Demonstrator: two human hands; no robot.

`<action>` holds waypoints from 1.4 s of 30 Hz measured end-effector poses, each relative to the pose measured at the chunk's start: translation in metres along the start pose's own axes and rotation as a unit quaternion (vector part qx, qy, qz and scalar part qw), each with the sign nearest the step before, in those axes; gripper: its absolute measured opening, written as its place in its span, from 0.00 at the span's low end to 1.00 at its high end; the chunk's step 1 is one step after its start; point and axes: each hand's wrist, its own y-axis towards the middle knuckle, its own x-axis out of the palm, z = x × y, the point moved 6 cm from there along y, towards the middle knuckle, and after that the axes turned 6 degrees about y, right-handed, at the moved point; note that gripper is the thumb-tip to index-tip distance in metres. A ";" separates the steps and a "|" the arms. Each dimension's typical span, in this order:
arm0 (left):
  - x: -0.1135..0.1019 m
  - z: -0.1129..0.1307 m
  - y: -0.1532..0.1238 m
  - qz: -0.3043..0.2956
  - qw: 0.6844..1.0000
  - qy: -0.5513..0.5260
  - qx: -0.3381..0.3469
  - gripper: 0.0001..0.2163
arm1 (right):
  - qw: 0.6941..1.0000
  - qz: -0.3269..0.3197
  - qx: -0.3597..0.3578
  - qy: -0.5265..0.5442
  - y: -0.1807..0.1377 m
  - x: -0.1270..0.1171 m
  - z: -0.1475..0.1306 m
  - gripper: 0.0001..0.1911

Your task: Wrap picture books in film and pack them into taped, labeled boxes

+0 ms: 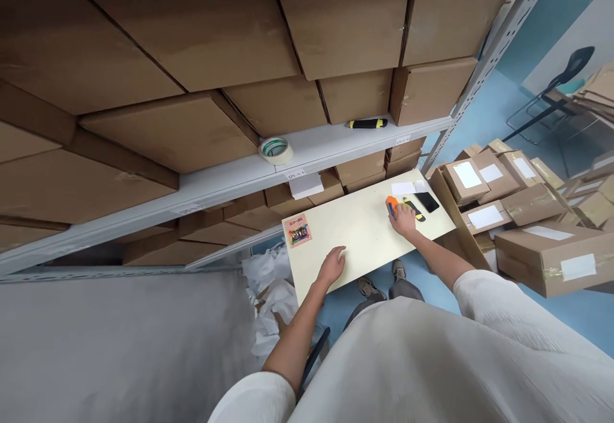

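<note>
The right hand [404,220], at about half past two from the counter's middle, is closed around an orange-and-blue tool [392,207]; at this size it is hard to tell whether the tool rests on the surface or is slightly raised. The left hand [332,265], at eight o'clock, is released, its fingers loosely curled over the near side of the counter [357,221] and holding nothing. The step in hand looks to be handling that tool, either taking it up or setting it down. In my judgement the next move calls for a sure grip and a clean path, since a black-and-yellow object [413,208] lies just beside the right hand, at three o'clock from the tool, and could be nudged; the left hand is free to steady whatever needs it. Beyond that object, near the counter's right end, lies a dark phone [426,202], with white paper [403,188] toward half past one. A pink printed packet [297,230] lies flat at nine o'clock, well apart from the tool. Farther out, the shelf [330,140] carries a roll of tape [275,150] at ten o'clock and a black-and-yellow cutter [367,123] at twelve, below brown cartons [340,23]. At three o'clock, past the counter's end, labelled parcels [551,250] are heaped together.
</note>
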 end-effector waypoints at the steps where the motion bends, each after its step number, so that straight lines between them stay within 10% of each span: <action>1: -0.003 0.002 0.001 0.010 1.000 -0.005 0.001 0.20 | 1.000 0.003 -0.017 0.001 -0.002 -0.006 -0.007 0.20; 17: 0.007 0.043 -0.071 0.271 0.949 -0.105 -0.125 0.22 | 0.946 -0.051 -0.317 0.032 -0.043 -0.020 -0.077 0.17; 33: 0.095 0.083 -0.279 0.443 0.845 -0.130 -0.270 0.21 | 0.844 -0.154 -0.513 0.013 -0.183 0.021 -0.126 0.16; 42: 0.128 0.092 -0.428 0.498 0.791 -0.144 -0.326 0.21 | 0.770 -0.170 -0.615 -0.010 -0.328 0.050 -0.184 0.16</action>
